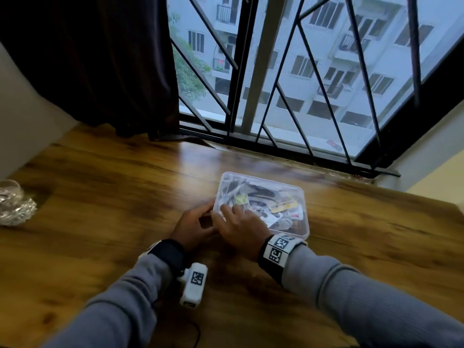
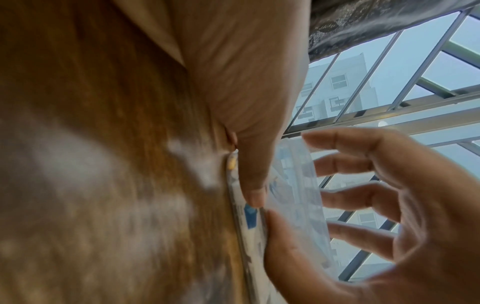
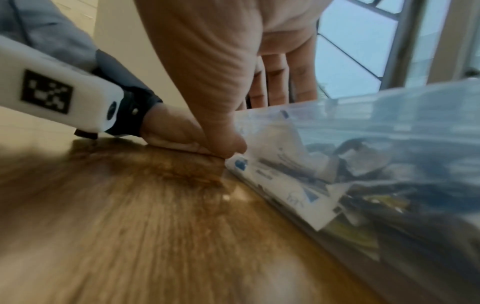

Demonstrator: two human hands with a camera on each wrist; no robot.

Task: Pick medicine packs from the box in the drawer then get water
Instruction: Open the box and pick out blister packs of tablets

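Sleeves: grey knit on both forearms, each wrist strapped with a white camera unit (image 1: 193,285) bearing a black-and-white square code marker.
Left hand (image 1: 192,226): at the near-left corner of the box, thumb against the corner edge, the other fingers curled beside the side wall; in its wrist view the fingers (image 2: 345,164) are spread and bent, seen through the clear plastic.
Right hand (image 1: 238,228): laid over the near-left part of the lid, fingers side by side on top, thumb (image 3: 228,144) pressed at the corner next to the left thumb; whether it grips or only presses cannot be told.
Box (image 1: 288,192): clear shallow rectangle with rounded corners, lid on, flat on the table just ahead of the hands.
Packs (image 1: 283,205): jumble inside the box of white paper leaflets, dark strips, one yellow strip; a white pack (image 3: 272,176) with blue marks lies against the near wall.
Writing: print on the packs is too blurred to read.
Table (image 1: 113,197): glossy brown wood grain, running up to the window sill.
Foil (image 1: 13,207): crumpled silver lump with a glassy rim at the far-left table edge, well apart from the box.
Curtain (image 1: 100,59): dark, hanging at the far left down to the tabletop.
Window (image 1: 313,71): black metal grille with slanted bars; beyond it a pale apartment block and a tree.
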